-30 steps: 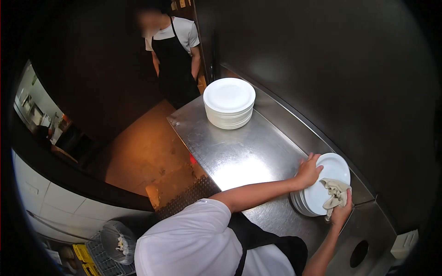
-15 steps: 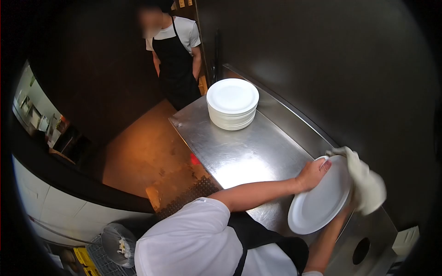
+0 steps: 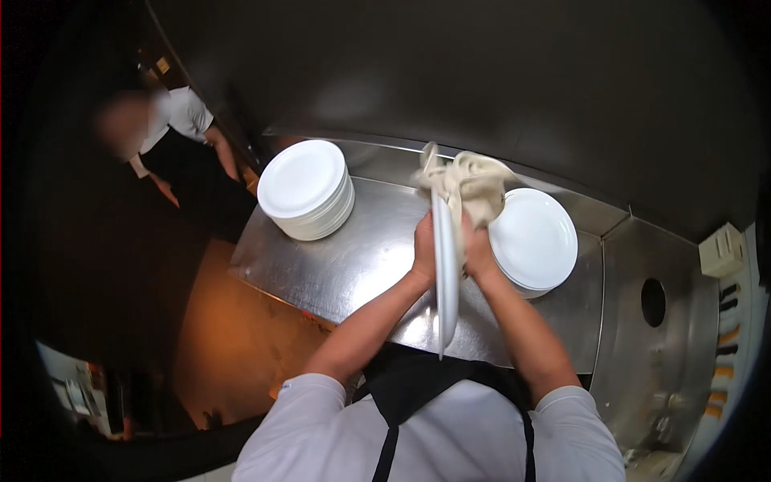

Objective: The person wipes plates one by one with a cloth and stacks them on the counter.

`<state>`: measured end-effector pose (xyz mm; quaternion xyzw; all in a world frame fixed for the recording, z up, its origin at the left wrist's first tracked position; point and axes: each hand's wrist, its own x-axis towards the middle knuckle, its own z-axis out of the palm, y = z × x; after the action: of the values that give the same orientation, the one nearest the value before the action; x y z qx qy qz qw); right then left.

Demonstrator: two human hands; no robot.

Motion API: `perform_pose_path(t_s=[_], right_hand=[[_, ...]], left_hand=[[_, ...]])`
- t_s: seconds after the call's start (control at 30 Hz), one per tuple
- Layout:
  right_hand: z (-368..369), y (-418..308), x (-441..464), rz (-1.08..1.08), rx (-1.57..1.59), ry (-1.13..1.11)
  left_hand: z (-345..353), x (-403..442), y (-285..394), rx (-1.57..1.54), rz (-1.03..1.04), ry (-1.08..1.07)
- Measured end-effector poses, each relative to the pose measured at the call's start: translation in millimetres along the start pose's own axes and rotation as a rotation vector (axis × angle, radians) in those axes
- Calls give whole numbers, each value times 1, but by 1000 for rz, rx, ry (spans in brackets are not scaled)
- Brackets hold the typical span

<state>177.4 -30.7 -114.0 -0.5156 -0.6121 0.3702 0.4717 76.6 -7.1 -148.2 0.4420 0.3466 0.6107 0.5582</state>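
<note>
In front of my body a white plate (image 3: 446,289) stands on edge, seen nearly side-on. My left hand (image 3: 424,246) grips its left face near the upper part. On the other side my right hand (image 3: 479,251) is closed on a cream cloth (image 3: 475,183), which bunches over the plate's top and hangs against its right face. Some of the right fingers are hidden by the cloth. A short stack of white plates (image 3: 533,239) sits just right of my right hand. Farther left stands a taller stack of white plates (image 3: 302,181).
Both stacks rest on a steel counter (image 3: 369,233) with a raised back edge along a dark wall. At the right, a steel surface (image 3: 634,353) has a round dark hole (image 3: 653,302). A person in a black apron (image 3: 193,173) stands beyond the counter's left end.
The view has swung right, bringing the short plate stack into sight. The held plate has turned from face-up and tilted to edge-on, with the cloth now over its top.
</note>
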Motion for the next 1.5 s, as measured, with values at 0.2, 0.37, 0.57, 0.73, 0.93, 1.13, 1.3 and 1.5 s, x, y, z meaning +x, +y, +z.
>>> perform_pose_path(t_s=[0.2, 0.37, 0.57, 0.73, 0.93, 1.13, 1.3, 1.5], right_hand=[[26, -65, -76, -624, -136, 56], [-6, -42, 14, -366, -103, -214], [27, 23, -62, -369, 174, -24], [-21, -23, -46, 307, 4, 64], [-40, 8, 6, 108, 1093, 374], [-5, -1, 8, 126, 1068, 283], [-34, 23, 23, 53, 725, 104], [-108, -65, 57, -294, -223, -276]], left_hand=[[-45, 16, 37, 804, 257, -294], [-49, 21, -11, 880, 596, -212], [-61, 55, -15, 487, 143, 129], [-61, 80, 64, 1126, 250, 197], [-13, 62, 185, 96, 440, -112], [2, 8, 95, 109, 372, 182], [-28, -4, 128, 294, 401, 135], [-50, -13, 203, 963, 364, -360]])
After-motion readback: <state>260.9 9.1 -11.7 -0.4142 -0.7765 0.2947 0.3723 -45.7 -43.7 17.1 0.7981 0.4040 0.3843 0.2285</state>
